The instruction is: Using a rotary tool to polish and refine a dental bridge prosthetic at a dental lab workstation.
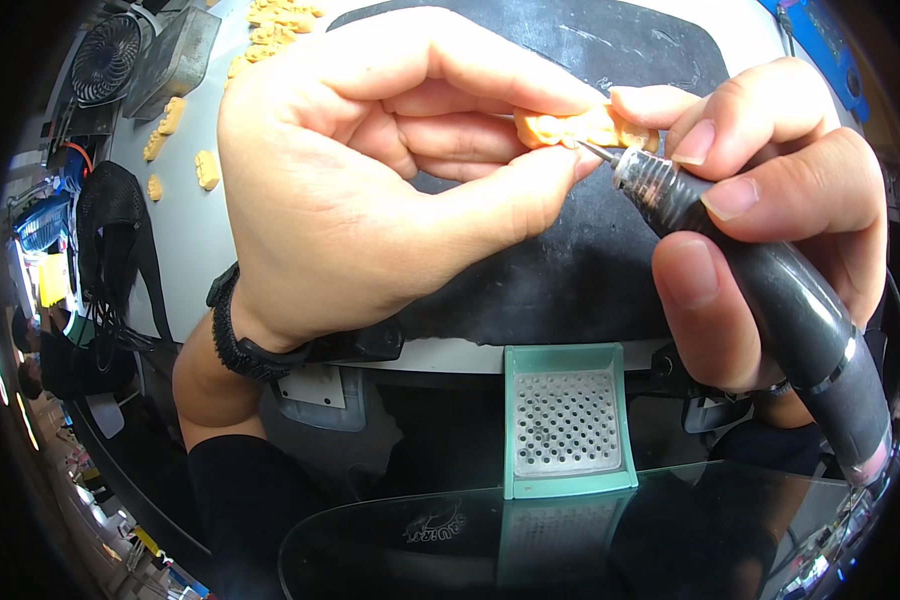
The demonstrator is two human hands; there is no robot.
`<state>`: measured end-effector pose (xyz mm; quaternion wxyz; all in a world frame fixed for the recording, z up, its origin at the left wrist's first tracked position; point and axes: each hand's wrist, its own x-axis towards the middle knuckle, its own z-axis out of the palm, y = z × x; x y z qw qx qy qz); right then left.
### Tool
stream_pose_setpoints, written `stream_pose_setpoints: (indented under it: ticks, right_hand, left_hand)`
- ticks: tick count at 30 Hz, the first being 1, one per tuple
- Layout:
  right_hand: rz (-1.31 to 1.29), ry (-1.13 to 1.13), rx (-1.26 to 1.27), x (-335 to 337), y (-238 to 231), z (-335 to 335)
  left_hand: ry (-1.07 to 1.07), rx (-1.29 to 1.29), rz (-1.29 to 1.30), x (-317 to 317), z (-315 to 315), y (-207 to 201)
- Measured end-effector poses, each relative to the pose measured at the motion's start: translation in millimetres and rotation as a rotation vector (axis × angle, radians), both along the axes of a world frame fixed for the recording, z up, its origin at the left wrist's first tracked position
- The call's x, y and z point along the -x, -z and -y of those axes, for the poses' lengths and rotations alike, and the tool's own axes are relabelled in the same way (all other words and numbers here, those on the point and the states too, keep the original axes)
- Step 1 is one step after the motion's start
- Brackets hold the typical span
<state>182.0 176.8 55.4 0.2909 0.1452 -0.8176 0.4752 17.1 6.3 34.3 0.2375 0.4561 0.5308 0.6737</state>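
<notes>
Between its thumb and fingertips my left hand (370,180) pinches a small yellow-orange dental model (560,130) with tooth-like bumps. My right hand (780,200) wraps around a black rotary handpiece (780,280), held slanted like a pen. Its thin pointed bur (597,151) reaches to the model's lower edge, by my left thumb tip; whether it touches the surface, I cannot tell. The right index fingertip rests near the model's right end. Fingers cover part of the model.
A black mat (560,270) lies beneath my hands on the white table. More yellow model pieces (275,25) are heaped at the far left, with several loose ones nearby. A metal box (175,65) and a fan (108,60) stand left. A green-framed perforated tray (568,420) juts from the near edge, above a transparent panel (390,530).
</notes>
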Motion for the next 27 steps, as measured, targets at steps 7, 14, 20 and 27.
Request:
stream_pose_setpoints:
  ticks: [7, 14, 20, 27]
  right_hand:
    - [0.001, 0.058, 0.061, -2.4, 2.0, 8.5]
    - [0.028, 0.05, 0.012, -2.9, -2.4, 5.4]
    - [0.018, 0.035, -0.002, -1.9, -1.4, 1.9]
    - [0.092, -0.087, 0.053, -4.1, -6.6, -8.4]
  left_hand:
    - [-0.026, 0.156, -0.151, 3.6, 10.4, -2.8]
    - [0.089, -0.035, 0.117, 3.8, 5.6, 1.8]
    - [0.065, 0.003, 0.053, 1.0, 4.2, -5.0]
    - [-0.069, 0.101, -0.019, 3.1, 8.6, -2.4]
